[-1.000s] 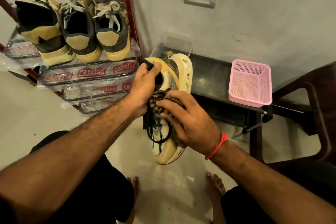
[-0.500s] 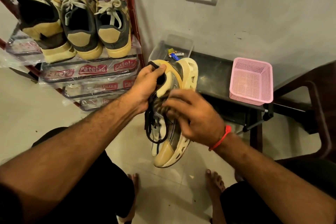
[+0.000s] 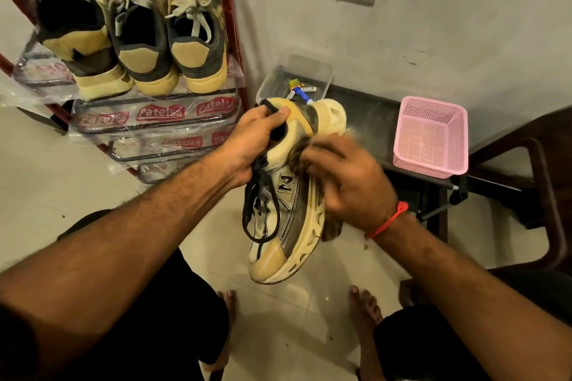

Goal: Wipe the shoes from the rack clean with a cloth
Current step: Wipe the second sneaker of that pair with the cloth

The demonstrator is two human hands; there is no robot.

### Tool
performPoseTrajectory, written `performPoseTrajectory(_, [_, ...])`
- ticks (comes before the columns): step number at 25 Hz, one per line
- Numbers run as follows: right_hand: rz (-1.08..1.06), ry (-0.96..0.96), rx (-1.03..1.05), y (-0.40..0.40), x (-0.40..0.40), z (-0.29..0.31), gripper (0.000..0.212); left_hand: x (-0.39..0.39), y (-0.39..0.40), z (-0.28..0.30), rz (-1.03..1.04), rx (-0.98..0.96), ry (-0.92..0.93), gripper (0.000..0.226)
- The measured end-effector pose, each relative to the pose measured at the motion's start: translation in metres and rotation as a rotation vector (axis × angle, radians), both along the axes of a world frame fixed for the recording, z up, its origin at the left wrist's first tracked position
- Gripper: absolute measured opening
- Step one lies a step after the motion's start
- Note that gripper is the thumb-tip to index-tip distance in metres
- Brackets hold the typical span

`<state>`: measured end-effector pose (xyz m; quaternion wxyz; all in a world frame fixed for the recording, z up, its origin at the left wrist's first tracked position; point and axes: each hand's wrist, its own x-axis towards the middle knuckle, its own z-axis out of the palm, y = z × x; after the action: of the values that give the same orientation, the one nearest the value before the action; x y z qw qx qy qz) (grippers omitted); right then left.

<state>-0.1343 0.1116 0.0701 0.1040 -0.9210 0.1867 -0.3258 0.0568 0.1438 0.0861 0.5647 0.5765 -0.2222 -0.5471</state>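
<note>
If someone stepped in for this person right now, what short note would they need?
Left hand grips the heel of the sneaker, held in the air toe-down. Right hand presses the cloth against the sneaker's side and sole; it is blurred.
Three shoes sit on the top shelf of the rack.
Done: cannot tell which are already clean.
Left: finish this sneaker, then wipe any unwiped shoes on the rack.

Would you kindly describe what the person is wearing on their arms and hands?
Both forearms are bare, with no sleeves showing. The right hand has a thin red thread bracelet tied round its wrist. The left hand wears nothing: no ring, watch or glove is visible.
</note>
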Motion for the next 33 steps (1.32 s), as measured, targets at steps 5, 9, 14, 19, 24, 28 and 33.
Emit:
performPoseTrajectory(5, [-0.011,-0.053,0.039,0.012,0.006,0.0,0.022,-0.006,-0.004,-0.003,-0.004,-0.008,-0.026,0.028])
performPoseTrajectory(9, [0.172,0.064,-0.062,0.024,0.005,-0.007,0.023,0.005,-0.003,-0.001,0.019,-0.024,-0.059,0.028])
performPoseTrajectory(14, [-0.059,-0.018,0.063,0.002,0.003,-0.001,0.024,0.001,-0.002,0.0,0.012,-0.01,-0.015,0.029])
performPoseTrajectory(19, [0.012,0.068,0.024,0.003,0.001,-0.002,0.026,0.004,-0.002,-0.001,0.016,0.002,-0.019,0.031])
performPoseTrajectory(24, [-0.086,0.017,0.009,0.006,0.005,-0.001,0.027,-0.001,-0.002,0.0,0.012,-0.003,-0.018,0.027])
performPoseTrajectory(28, [0.087,0.089,-0.053,0.018,0.004,-0.003,0.023,0.001,0.0,0.001,-0.003,-0.019,-0.024,0.023])
performPoseTrajectory(33, [-0.183,-0.019,0.067,-0.011,-0.001,0.003,0.028,-0.005,0.003,0.002,-0.051,-0.013,-0.004,0.028])
